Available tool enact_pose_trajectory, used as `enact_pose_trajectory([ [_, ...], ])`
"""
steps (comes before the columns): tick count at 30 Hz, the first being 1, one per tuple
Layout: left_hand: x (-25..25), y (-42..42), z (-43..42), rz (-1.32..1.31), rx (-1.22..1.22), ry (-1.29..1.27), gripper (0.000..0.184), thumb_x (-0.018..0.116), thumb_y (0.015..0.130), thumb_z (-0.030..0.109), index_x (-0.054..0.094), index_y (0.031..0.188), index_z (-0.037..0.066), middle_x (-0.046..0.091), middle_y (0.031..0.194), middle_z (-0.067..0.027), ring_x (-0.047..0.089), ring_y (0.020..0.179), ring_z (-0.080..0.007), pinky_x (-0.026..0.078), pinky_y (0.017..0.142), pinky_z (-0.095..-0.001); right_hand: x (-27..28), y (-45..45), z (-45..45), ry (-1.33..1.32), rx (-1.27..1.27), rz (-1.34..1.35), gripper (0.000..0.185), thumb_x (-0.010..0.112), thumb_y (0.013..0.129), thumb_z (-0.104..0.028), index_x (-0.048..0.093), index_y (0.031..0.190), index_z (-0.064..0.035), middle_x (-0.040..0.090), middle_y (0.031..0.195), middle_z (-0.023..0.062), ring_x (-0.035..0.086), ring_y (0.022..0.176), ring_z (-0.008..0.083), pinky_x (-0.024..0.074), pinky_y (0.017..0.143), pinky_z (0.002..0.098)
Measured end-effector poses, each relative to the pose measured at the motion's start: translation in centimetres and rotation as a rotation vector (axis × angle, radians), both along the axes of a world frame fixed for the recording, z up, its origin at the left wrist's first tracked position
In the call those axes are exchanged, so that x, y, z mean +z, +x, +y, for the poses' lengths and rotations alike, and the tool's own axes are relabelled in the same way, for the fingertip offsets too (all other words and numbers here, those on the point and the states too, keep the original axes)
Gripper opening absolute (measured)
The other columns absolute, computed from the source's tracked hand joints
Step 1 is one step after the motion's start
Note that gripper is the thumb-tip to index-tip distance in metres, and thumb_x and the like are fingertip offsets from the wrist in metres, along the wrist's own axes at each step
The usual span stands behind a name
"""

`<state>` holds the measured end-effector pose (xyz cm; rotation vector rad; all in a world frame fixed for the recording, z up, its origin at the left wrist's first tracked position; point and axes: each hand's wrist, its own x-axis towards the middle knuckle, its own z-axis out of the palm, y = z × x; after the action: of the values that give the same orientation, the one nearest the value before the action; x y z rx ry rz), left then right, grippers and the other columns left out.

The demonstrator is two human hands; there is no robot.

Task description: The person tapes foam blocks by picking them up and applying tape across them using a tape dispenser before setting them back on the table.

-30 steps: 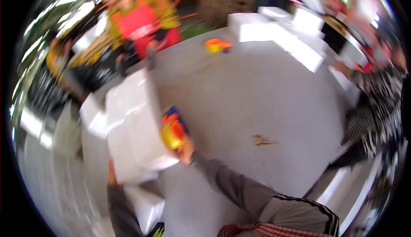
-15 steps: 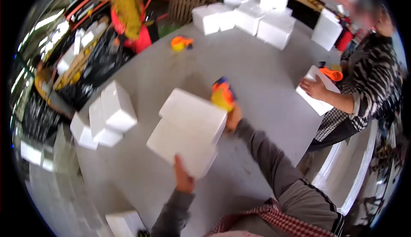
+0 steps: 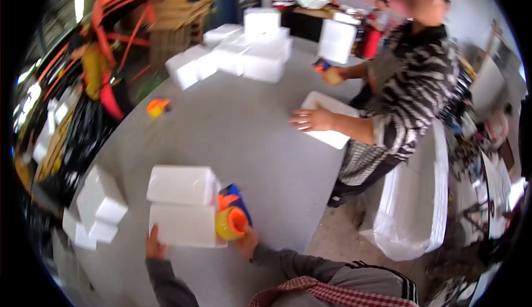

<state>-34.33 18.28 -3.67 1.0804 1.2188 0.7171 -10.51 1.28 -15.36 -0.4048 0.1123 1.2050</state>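
Two white foam boxes [image 3: 180, 185] lie side by side in front of me, their long sides together. At the left end of the nearer foam box [image 3: 183, 225], my left hand [image 3: 155, 245] grips its edge, fingers partly hidden. My right hand [image 3: 247, 244] is closed around a tape dispenser [image 3: 233, 218], orange and blue with a yellowish roll. The dispenser is at the boxes' right end, by the seam; whether tape is stuck there I cannot tell.
White foam boxes [image 3: 100, 201] sit at left, and more boxes [image 3: 244, 49] are piled at the back. Another tape dispenser [image 3: 157, 107] lies on the grey table [image 3: 221, 124]. A co-worker [image 3: 410, 90] at right holds a dispenser [image 3: 331, 74] and presses a white foam piece [image 3: 327, 115].
My view has swung right. The two boxes are turned straighter, and my dispenser has moved down along their right end. The co-worker now holds a dispenser raised off the table.
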Motion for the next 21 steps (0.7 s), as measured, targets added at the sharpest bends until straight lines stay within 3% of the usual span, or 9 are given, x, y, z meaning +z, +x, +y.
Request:
enact_pose_trajectory([
  [3,2.2,1.9,-5.5,0.066,0.117,-0.068,0.049,0.058,0.078,0.05,0.05,0.112,0.016,0.06,0.097,0.0023,0.057,0.086,-0.0134,0.045,0.067,-0.0342,3.1,1.9,-1.1,-0.016,0.029,-0.084,0.048,0.051,0.086,-0.033,0.043,0.125,-0.0062,0.049,0.126,0.0061,0.045,0.116,0.0171,0.0347,0.099,0.0328],
  [6,2.1,3.9,-11.3,0.013,0.076,-0.056,0.052,0.057,0.078,0.052,0.049,0.114,0.016,0.058,0.098,0.0023,0.054,0.085,-0.0114,0.043,0.067,-0.0316,4.3,5.5,-4.8,0.022,0.143,-0.046,0.045,0.049,0.086,-0.028,0.044,0.124,-0.0028,0.049,0.124,0.0092,0.048,0.113,0.0208,0.0342,0.1,0.0346],
  [9,0.7,4.7,-16.7,0.021,0.242,-0.065,0.048,0.056,0.081,0.04,0.047,0.12,0.014,0.057,0.104,-0.0024,0.055,0.091,-0.0169,0.044,0.072,-0.037,5.1,6.8,-9.1,0.046,0.109,-0.013,0.044,0.047,0.086,-0.026,0.045,0.123,-0.0027,0.05,0.123,0.0099,0.048,0.112,0.021,0.0346,0.1,0.0353],
  [11,-0.1,4.5,-19.4,0.095,-0.021,0.094,0.054,0.046,0.088,0.031,0.031,0.136,0.011,0.036,0.136,-0.0143,0.038,0.122,-0.0284,0.041,0.089,-0.046,6.1,7.5,-11.6,-0.042,0.074,-0.104,0.048,0.048,0.083,-0.03,0.045,0.123,-0.0042,0.05,0.123,0.01,0.048,0.113,0.0217,0.0345,0.099,0.0358],
  [14,1.2,6.9,-22.4,0.013,0.062,-0.066,0.062,0.052,0.086,0.028,0.025,0.138,0.008,0.028,0.14,-0.0148,0.033,0.125,-0.0246,0.04,0.091,-0.0462,7.3,8.3,-15.1,-0.047,0.048,-0.146,0.053,0.051,0.08,-0.038,0.046,0.124,-0.0063,0.051,0.123,0.0091,0.048,0.113,0.0225,0.0347,0.099,0.0361],
  [15,-0.9,6.8,-23.2,0.016,0.087,0.076,0.056,0.053,0.083,0.026,0.033,0.133,0.009,0.041,0.126,-0.0122,0.043,0.112,-0.0247,0.041,0.087,-0.0456,5.6,9.4,-16.5,-0.041,0.077,-0.127,0.056,0.052,0.079,-0.04,0.045,0.124,-0.0073,0.051,0.122,0.0083,0.048,0.112,0.0224,0.0354,0.098,0.036],
  [16,-1.2,7.1,-23.6,0.038,0.098,0.11,0.056,0.053,0.083,0.028,0.034,0.133,0.009,0.041,0.127,-0.0125,0.043,0.113,-0.0259,0.04,0.089,-0.0443,3.8,10.6,-17.2,-0.037,0.153,-0.098,0.058,0.053,0.078,-0.042,0.045,0.124,-0.0083,0.052,0.12,0.0076,0.048,0.112,0.0224,0.0361,0.097,0.036],
  [18,-1.1,7.8,-23.6,0.119,0.015,0.08,0.058,0.054,0.083,0.032,0.035,0.132,0.01,0.041,0.129,-0.0133,0.043,0.114,-0.0284,0.038,0.092,-0.0416,8.1,11.5,-17.0,0.017,0.117,-0.386,0.055,0.053,0.08,-0.04,0.045,0.124,-0.0082,0.054,0.115,0.0068,0.052,0.104,0.0202,0.0383,0.093,0.0358],
  [21,-0.9,8.2,-23.2,0.373,0.011,0.185,0.06,0.056,0.082,0.037,0.037,0.132,0.01,0.041,0.131,-0.0144,0.042,0.117,-0.0322,0.035,0.097,-0.0376,12.9,12.9,-14.3,0.214,0.006,-0.336,0.041,0.052,0.085,-0.022,0.045,0.121,-0.003,0.053,0.115,0.0099,0.052,0.101,0.0263,0.042,0.089,0.0332],
])
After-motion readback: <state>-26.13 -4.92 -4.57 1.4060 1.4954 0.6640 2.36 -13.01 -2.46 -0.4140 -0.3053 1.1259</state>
